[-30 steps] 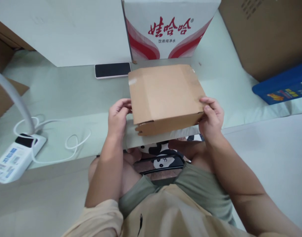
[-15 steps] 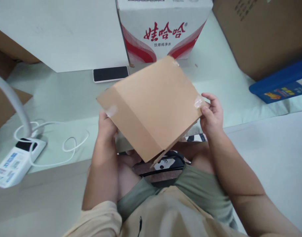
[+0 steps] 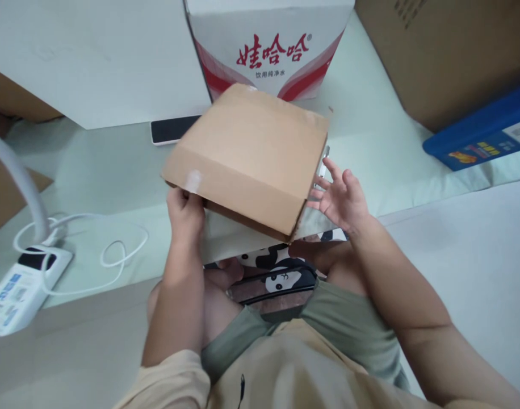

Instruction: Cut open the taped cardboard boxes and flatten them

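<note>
A flat brown cardboard box (image 3: 255,150) is tilted over the table edge in front of me, with a strip of clear tape on its near left flap. My left hand (image 3: 185,215) grips its near left edge from below, the fingertips partly hidden under the cardboard. My right hand (image 3: 340,196) is at the box's right side, fingers spread and holding nothing. Its fingertips come close to the box's right edge; whether they touch it I cannot tell. Behind that edge, a thin silvery object (image 3: 323,162) shows in part.
A phone (image 3: 170,130) lies behind the box, partly covered. A white and red water carton (image 3: 272,62) stands at the back. To the left sit a white power unit (image 3: 28,289) and a looped white cable (image 3: 115,264). A blue box (image 3: 481,136) leans at right.
My right hand has let go of the cardboard box's right corner and opened beside it. The box has turned and its near side has lifted, while my left hand keeps hold.
</note>
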Demonstrator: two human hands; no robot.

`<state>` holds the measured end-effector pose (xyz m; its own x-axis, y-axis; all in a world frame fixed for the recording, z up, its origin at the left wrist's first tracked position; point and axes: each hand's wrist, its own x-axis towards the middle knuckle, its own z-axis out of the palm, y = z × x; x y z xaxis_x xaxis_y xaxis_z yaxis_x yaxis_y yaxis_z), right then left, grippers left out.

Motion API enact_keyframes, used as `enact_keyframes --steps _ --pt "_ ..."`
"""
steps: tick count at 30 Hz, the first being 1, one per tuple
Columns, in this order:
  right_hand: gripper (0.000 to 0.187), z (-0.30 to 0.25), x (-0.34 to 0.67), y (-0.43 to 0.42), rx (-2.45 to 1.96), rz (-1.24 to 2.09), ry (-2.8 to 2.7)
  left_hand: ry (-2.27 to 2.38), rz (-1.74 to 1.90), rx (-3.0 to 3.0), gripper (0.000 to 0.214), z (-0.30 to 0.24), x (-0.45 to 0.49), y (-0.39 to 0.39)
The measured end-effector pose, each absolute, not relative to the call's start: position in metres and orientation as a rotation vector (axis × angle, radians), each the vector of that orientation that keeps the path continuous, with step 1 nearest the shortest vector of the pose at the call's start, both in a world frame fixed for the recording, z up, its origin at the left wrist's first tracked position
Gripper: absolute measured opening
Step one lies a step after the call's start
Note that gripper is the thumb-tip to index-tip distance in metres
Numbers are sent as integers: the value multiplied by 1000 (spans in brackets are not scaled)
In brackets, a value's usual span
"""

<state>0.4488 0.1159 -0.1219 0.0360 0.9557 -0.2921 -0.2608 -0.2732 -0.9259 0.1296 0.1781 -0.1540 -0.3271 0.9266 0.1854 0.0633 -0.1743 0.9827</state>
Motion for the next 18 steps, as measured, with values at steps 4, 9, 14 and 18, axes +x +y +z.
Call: enact_keyframes --steps 4,9,14,18 --pt "77 -107 438 113 -1127 1484 -685 1309 1391 1742 31 -157 127 173" --pt "52 -100 447 113 -1138 1451 -578 1068 1244 1986 44 -157 125 170" --pt "40 -97 452 114 -1206 1309 -647 786 1133 1692 51 -152 123 168" --pt "36 -95 456 111 -1255 1298 -594 714 1151 1438 53 -149 112 171"
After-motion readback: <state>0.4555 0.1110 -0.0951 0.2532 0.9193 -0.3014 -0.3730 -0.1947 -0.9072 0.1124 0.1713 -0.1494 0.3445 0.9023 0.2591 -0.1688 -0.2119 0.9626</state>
